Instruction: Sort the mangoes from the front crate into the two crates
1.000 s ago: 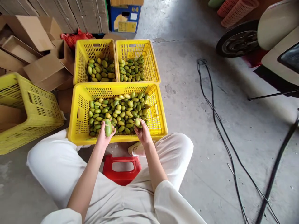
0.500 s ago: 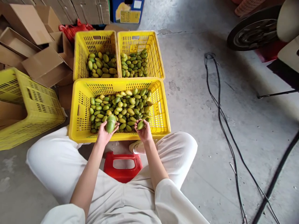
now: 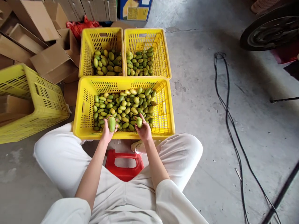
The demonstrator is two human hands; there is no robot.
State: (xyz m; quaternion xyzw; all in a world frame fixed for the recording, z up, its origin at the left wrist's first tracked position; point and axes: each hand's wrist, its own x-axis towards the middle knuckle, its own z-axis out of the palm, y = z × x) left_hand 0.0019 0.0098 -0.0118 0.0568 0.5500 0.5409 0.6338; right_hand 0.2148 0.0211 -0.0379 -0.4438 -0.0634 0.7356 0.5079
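Note:
My left hand (image 3: 107, 131) holds a green oval fruit (image 3: 111, 124), which looks like a mango, with the fingers curled round it. A smaller yellow-green fruit (image 3: 139, 122) of the same look sits in my right hand (image 3: 144, 131), between thumb and fingers. Both hands are over the near rim of a large yellow crate (image 3: 126, 135). Inside it, many green and yellow mango-like fruits (image 3: 127, 110) lie in a loose heap. The hands are apart, and part of the heap is hidden behind them.
Two yellow crates, left (image 3: 102, 34) and right (image 3: 145, 35), hold more fruit behind the large one. Another yellow crate (image 3: 50, 99) and cardboard boxes (image 3: 52, 60) are at left. A red stool (image 3: 125, 174) shows between my legs. Black cables (image 3: 227, 109) and a wheel (image 3: 268, 31) are at right.
The view has shifted, so the crates appear farther right. Both fruits have turned in my hands, and the right one now shows a rounder side. Each hand still holds its fruit.

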